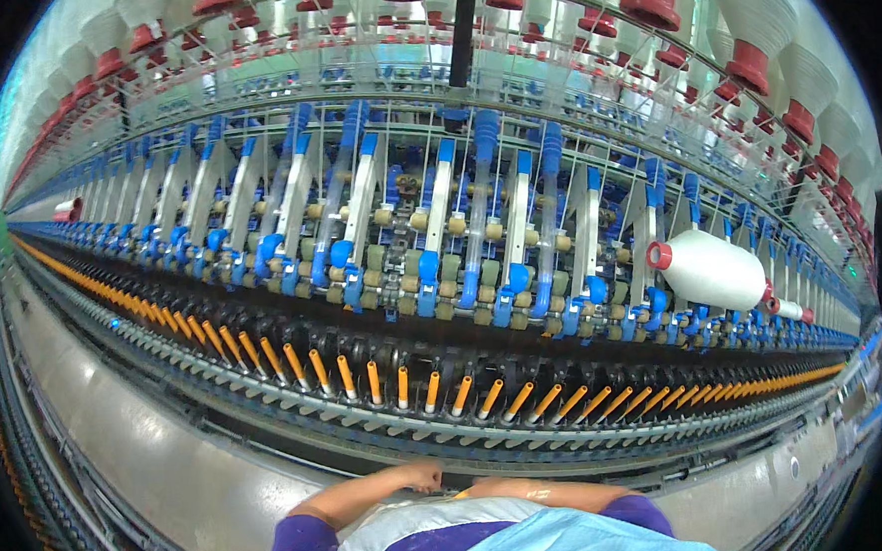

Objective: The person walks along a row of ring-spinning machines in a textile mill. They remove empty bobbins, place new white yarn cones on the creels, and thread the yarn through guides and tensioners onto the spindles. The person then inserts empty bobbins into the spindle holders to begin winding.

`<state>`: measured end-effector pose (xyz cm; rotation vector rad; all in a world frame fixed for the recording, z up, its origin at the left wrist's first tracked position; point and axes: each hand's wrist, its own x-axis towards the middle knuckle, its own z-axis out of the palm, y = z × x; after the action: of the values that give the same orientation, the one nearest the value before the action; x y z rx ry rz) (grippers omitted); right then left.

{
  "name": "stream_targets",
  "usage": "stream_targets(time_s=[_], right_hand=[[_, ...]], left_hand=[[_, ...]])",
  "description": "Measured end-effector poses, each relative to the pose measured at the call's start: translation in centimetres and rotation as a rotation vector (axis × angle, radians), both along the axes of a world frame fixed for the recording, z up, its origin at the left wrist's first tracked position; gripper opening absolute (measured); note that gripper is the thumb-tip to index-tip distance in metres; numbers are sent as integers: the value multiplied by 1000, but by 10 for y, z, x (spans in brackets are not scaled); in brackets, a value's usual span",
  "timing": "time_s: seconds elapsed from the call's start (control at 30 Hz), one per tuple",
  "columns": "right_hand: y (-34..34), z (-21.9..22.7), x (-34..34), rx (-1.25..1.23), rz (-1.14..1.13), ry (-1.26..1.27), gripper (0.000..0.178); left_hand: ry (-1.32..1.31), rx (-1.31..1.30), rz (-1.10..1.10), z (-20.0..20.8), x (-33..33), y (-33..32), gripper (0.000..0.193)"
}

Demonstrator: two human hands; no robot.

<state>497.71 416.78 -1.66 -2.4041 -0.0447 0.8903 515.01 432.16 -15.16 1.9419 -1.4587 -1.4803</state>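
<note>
My left hand (421,476) is in front of my body at the lower middle, over the near rail of a spinning frame. Its fingers are curled closed, and whatever they might hold is hidden. Close to its right is my right hand (489,487), with the forearm coming in from the right and the fingers turned out of sight. A small orange-yellow sliver (462,494) shows at the right hand's tip, too little of it to name. Beyond both hands stands a long row of upright orange bobbin tubes (403,387) on spindles.
Behind the tubes run blue-and-silver drafting arms (437,201) with rollers. A large white yarn cone (712,269) lies on them at right, beside a smaller white bobbin (789,308). White packages with red bases (652,1) hang overhead. A metal cover (212,467) is at left.
</note>
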Motion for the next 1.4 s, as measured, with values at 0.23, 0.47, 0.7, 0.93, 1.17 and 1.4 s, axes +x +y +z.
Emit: stream_targets(time_s=[0.23,0.47,0.7,0.93,1.17,1.4], right_hand=[[-34,289,124,-403,-6,-938,36],[-119,524,292,-807,-293,-2348,35],[-123,572,310,-85,-527,-1735,30],[-118,597,323,191,-534,-1875,30],[-11,468,265,209,-926,-1570,48],[-17,195,131,1324,-604,-538,61]], left_hand=[[-380,-934,275,403,155,-6,23],[443,-1652,86,672,204,-136,40],[-956,-1865,10,643,219,-105,12],[-461,-1165,447,622,246,-132,47],[435,-1241,416,578,230,-115,62],[1019,-986,458,497,124,-105,41]])
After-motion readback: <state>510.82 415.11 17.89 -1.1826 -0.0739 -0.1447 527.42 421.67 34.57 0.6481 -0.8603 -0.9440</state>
